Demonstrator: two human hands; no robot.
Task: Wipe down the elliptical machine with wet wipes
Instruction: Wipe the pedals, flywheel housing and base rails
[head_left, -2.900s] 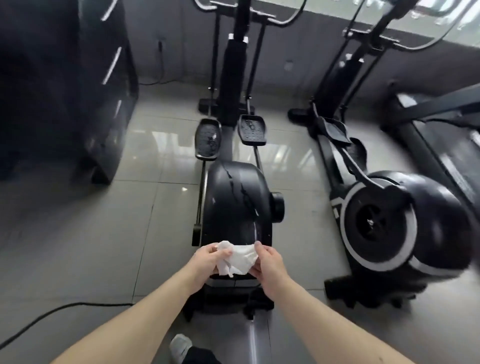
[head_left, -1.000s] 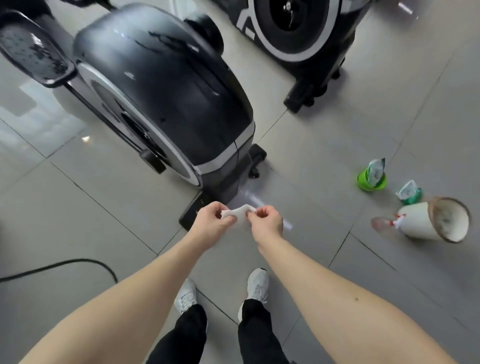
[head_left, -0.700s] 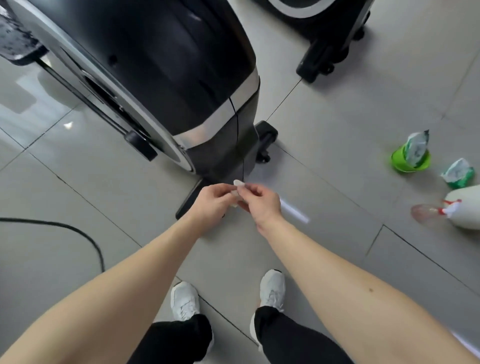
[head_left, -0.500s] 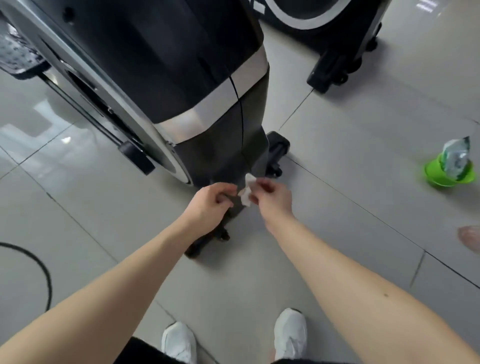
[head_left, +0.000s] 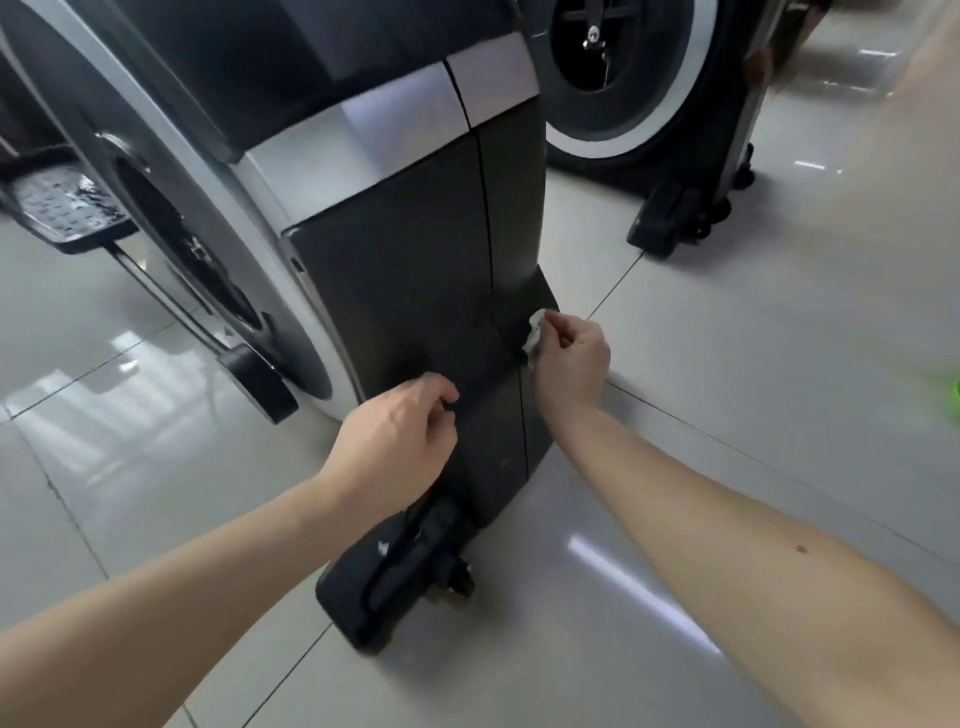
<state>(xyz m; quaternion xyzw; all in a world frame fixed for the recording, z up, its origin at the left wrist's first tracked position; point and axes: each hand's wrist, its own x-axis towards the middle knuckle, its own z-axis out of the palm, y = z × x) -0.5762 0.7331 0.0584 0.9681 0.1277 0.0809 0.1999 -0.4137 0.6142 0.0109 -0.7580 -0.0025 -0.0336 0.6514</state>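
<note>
Centre frame: wet wipe (head_left: 535, 332) being pinched by right hand (head_left: 571, 358) against elliptical panel (head_left: 405, 270); left hand (head_left: 400, 441) being held loosely curled, empty.

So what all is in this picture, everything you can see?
elliptical machine: one, black and silver, centre
pedal: one, black, far left
second machine: one, black with white ring, upper right
wet wipe: one, white, against the near machine's lower housing
green object: one, right edge, cut off
floor: pale glossy tiles
left hand: loosely curled, holds nothing
right hand: pinches the wet wipe
</note>
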